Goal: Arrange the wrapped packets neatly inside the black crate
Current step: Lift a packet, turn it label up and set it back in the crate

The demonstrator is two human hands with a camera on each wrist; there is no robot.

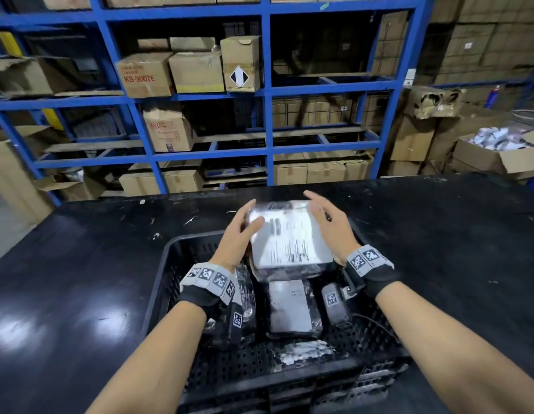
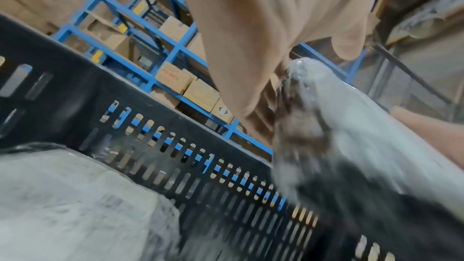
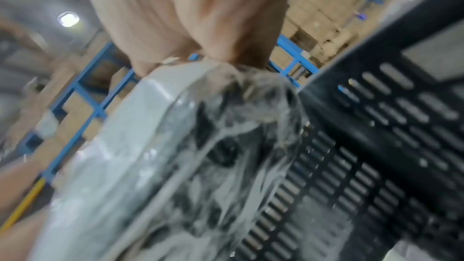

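Observation:
A large wrapped packet with a white label is tilted over the far half of the black perforated crate. My left hand grips its left edge, thumb on the label face. My right hand holds its right edge, fingers stretched along the side. In the left wrist view the packet slants above the crate wall. In the right wrist view my right hand has its thumb and fingers on opposite faces of the packet. Smaller wrapped packets lie on the crate floor.
The crate stands on a black table with bare surface to left and right. Behind it are blue shelving loaded with cardboard boxes and an open carton at the far right. Another packet lies by the crate's left wall.

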